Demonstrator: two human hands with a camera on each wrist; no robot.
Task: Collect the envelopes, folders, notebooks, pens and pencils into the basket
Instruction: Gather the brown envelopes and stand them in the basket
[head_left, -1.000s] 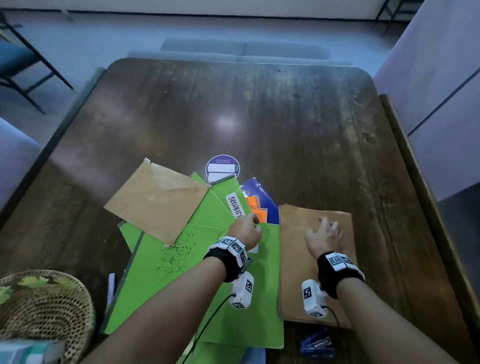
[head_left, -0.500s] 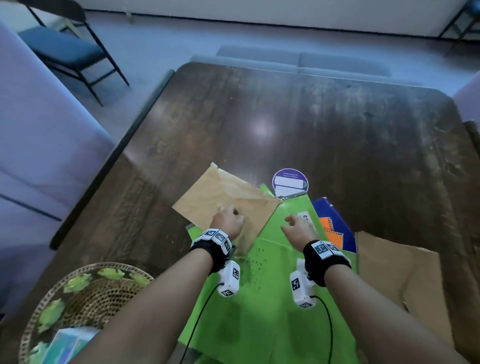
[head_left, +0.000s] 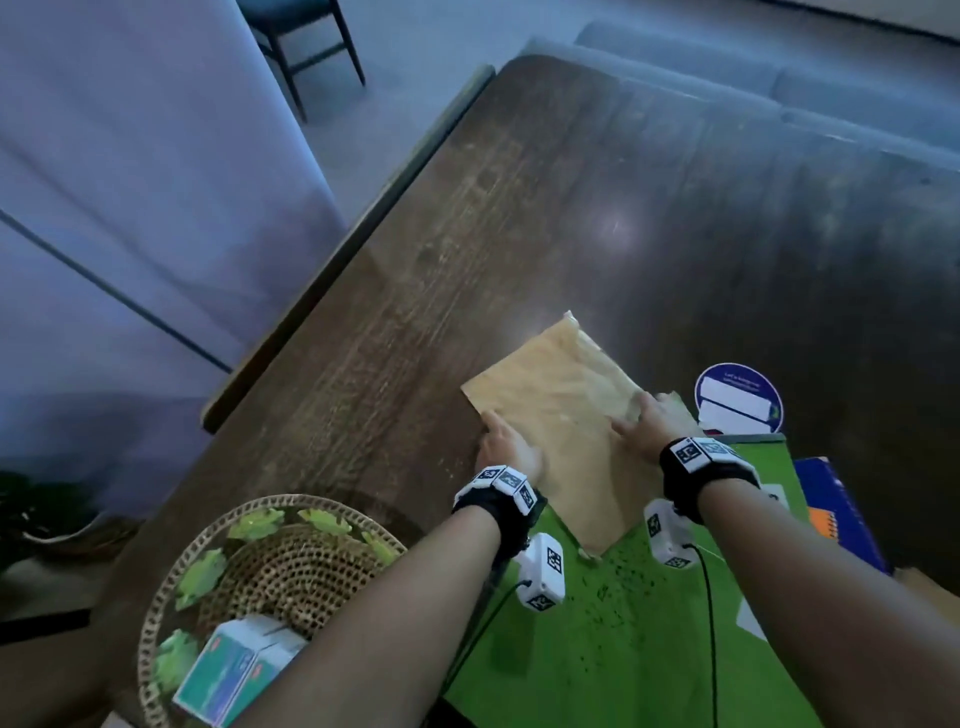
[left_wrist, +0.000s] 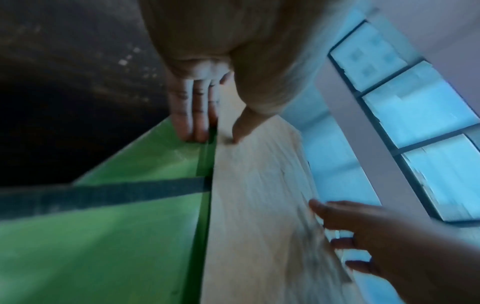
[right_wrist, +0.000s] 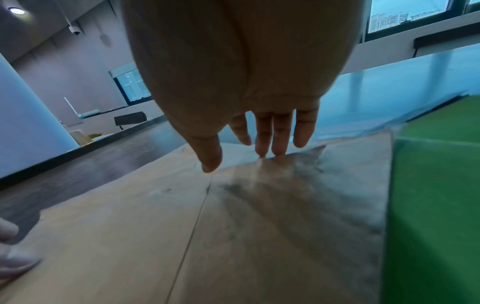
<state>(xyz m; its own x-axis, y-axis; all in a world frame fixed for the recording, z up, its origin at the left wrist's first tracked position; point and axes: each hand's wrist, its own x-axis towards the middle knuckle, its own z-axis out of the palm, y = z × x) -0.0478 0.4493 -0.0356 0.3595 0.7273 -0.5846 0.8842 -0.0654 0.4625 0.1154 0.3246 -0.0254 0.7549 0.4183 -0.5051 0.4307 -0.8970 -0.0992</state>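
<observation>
A brown envelope (head_left: 561, 426) lies slanted on top of green folders (head_left: 623, 634) on the dark wooden table (head_left: 571, 208). My left hand (head_left: 498, 434) is at its left edge; in the left wrist view its thumb (left_wrist: 240, 129) sits on the envelope (left_wrist: 259, 205) and its fingers (left_wrist: 192, 123) reach under the edge, pinching it. My right hand (head_left: 631, 415) rests straight fingertips (right_wrist: 270, 148) on the envelope (right_wrist: 182, 226) near its right corner. A wicker basket (head_left: 171, 582) stands at the near left, beside my left forearm.
A teal and white box (head_left: 234, 670) lies in the basket. A blue notebook (head_left: 836, 509) pokes out right of the folders, and a round purple sticker (head_left: 737, 397) lies behind them. A chair (head_left: 301, 31) and pale partitions (head_left: 130, 182) flank the table's left edge.
Both hands moved left onto the upper brown envelope: the left hand slid to its left edge, the right hand came from the folder onto its right corner. My head turned left.
</observation>
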